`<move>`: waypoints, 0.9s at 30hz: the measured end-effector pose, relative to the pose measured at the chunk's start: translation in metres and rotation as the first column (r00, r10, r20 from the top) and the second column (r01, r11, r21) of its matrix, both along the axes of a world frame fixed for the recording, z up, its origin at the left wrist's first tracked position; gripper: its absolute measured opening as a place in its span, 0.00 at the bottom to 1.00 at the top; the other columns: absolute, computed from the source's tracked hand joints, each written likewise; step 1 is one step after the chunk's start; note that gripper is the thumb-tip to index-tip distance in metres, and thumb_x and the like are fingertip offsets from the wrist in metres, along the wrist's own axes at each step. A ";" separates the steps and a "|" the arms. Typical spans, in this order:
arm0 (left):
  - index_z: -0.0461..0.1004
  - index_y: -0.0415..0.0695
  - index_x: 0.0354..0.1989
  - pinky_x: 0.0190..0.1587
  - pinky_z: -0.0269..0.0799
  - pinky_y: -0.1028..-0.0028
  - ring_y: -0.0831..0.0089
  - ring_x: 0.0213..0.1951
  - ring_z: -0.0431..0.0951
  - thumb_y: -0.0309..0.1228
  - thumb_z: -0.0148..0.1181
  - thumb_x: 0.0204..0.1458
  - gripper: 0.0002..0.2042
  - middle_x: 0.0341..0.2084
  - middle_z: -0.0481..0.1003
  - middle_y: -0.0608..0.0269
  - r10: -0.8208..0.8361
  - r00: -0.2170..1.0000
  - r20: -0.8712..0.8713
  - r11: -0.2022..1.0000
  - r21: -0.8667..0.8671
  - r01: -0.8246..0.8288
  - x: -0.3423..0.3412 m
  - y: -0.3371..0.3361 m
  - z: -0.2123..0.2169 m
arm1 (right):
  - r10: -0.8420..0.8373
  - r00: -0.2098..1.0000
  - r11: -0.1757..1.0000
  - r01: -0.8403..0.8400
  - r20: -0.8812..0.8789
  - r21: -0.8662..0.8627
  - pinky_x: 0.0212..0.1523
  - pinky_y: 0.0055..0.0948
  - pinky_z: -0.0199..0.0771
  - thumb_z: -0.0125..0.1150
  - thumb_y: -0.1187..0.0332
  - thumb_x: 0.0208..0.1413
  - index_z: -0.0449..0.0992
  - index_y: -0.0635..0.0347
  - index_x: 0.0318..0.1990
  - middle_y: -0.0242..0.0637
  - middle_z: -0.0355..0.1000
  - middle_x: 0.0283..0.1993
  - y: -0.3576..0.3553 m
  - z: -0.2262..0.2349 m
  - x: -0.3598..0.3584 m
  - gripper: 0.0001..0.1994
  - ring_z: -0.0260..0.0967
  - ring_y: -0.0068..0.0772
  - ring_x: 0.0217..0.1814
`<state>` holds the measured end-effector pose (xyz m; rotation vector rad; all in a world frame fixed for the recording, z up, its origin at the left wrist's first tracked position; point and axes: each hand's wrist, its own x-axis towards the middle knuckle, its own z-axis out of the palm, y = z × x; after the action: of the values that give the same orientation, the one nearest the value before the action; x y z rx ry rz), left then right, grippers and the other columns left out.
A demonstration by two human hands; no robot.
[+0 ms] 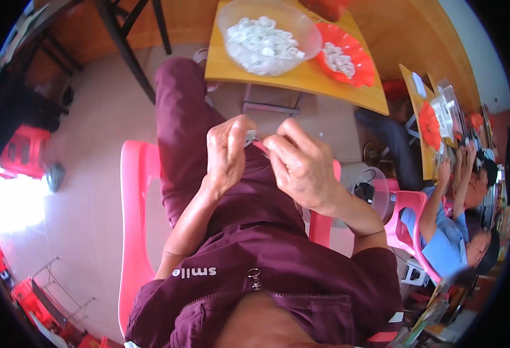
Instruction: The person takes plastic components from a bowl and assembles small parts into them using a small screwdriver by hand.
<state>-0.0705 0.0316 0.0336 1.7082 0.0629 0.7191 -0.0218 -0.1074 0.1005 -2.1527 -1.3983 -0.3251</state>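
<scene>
Above my lap, my left hand (pixel 227 152) is closed, pinching a small white plastic piece (pixel 249 137) between thumb and fingers. Facing it from the right is my right hand (pixel 302 165), its fingers closed on a slim tool (pixel 259 142) that looks pinkish with a dark tip. The tip meets or nearly meets the white piece; most of the tool is hidden by my fingers. On the wooden table ahead stands a translucent bowl (pixel 294 20) heaped with small white ring-like pieces (pixel 262 39). Beside it, a red scalloped dish (pixel 360 57) holds more such white pieces (pixel 339 61).
The table's near edge (pixel 301 87) lies just beyond my hands. Pink chair arms (pixel 136 214) flank me. At the right, co-workers (pixel 440 232) sit by another table (pixel 411 104) with a red dish (pixel 429 124). Dark metal legs (pixel 127 52) stand at upper left.
</scene>
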 end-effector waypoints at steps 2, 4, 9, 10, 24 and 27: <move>0.69 0.38 0.24 0.23 0.61 0.74 0.75 0.19 0.66 0.37 0.35 0.63 0.21 0.17 0.68 0.63 -0.093 0.989 -0.116 0.962 -0.268 0.059 0.000 -0.004 0.002 | 0.006 0.991 0.998 0.002 -0.136 0.062 0.22 0.31 0.70 0.62 0.72 0.48 0.74 0.58 0.38 0.34 0.61 0.30 -0.007 -0.003 0.000 0.09 0.69 0.32 0.26; 0.71 0.41 0.27 0.22 0.55 0.80 0.85 0.21 0.60 0.45 0.36 0.63 0.23 0.17 0.66 0.72 -0.241 0.948 -0.206 0.879 -0.461 0.123 0.001 -0.004 0.000 | -0.047 0.991 0.994 0.059 -0.128 0.092 0.22 0.31 0.71 0.64 0.68 0.47 0.74 0.55 0.45 0.33 0.61 0.33 -0.010 0.000 -0.004 0.15 0.69 0.31 0.28; 0.71 0.40 0.43 0.36 0.69 0.78 0.78 0.34 0.73 0.49 0.43 0.61 0.22 0.33 0.74 0.64 -0.515 0.854 -0.076 0.544 -0.799 0.257 0.000 -0.020 -0.010 | -0.151 0.975 0.988 0.147 -0.161 -0.038 0.26 0.32 0.75 0.71 0.67 0.40 0.70 0.55 0.51 0.37 0.61 0.41 -0.014 -0.027 -0.004 0.27 0.72 0.33 0.32; 0.70 0.39 0.45 0.40 0.71 0.75 0.75 0.38 0.74 0.49 0.43 0.61 0.23 0.37 0.74 0.61 -0.574 0.818 -0.038 0.484 -0.821 0.302 -0.003 -0.018 -0.009 | -0.149 0.977 0.989 0.145 -0.150 -0.040 0.26 0.32 0.75 0.71 0.67 0.40 0.70 0.55 0.50 0.37 0.61 0.41 -0.017 -0.031 -0.002 0.26 0.73 0.34 0.32; 0.60 0.32 0.57 0.50 0.66 0.69 0.67 0.44 0.73 0.59 0.43 0.55 0.37 0.46 0.69 0.51 -0.551 0.790 0.269 0.589 -0.546 0.597 -0.021 0.002 0.059 | -0.413 0.907 0.876 0.372 0.079 0.307 0.37 0.39 0.68 0.65 0.67 0.45 0.72 0.62 0.42 0.44 0.66 0.35 -0.040 0.001 0.145 0.16 0.68 0.47 0.37; 0.63 0.27 0.54 0.51 0.67 0.68 0.64 0.44 0.73 0.63 0.40 0.53 0.42 0.45 0.70 0.48 -0.569 0.689 0.448 0.631 -0.300 0.716 -0.058 -0.001 0.122 | -0.589 0.784 0.808 0.566 0.195 0.166 0.41 0.46 0.70 0.66 0.61 0.47 0.65 0.57 0.58 0.50 0.63 0.46 -0.046 0.005 0.190 0.30 0.67 0.55 0.44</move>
<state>-0.1280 0.0310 0.1553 1.0147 -0.5629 0.3594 0.1681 -0.1535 0.1055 -2.4786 -0.7606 -0.8926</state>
